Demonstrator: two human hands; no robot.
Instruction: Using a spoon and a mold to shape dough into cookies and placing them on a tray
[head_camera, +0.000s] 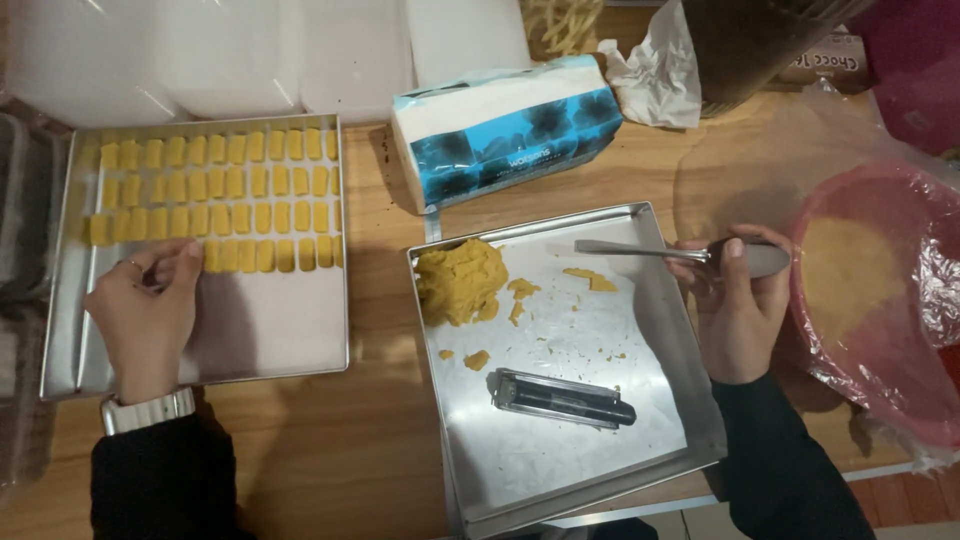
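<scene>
Over on the left tray (60, 340), left hand (145, 310) was setting a dough piece (190, 252) into the rows, grip pinched on it. Right hand (735, 300) held a spoon (670, 253); more dough lump (460, 280) probably needed scooping next.

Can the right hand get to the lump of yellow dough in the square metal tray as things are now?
Probably yes. The right hand holds a spoon over the square tray, and nothing lies between it and the dough lump.
</scene>
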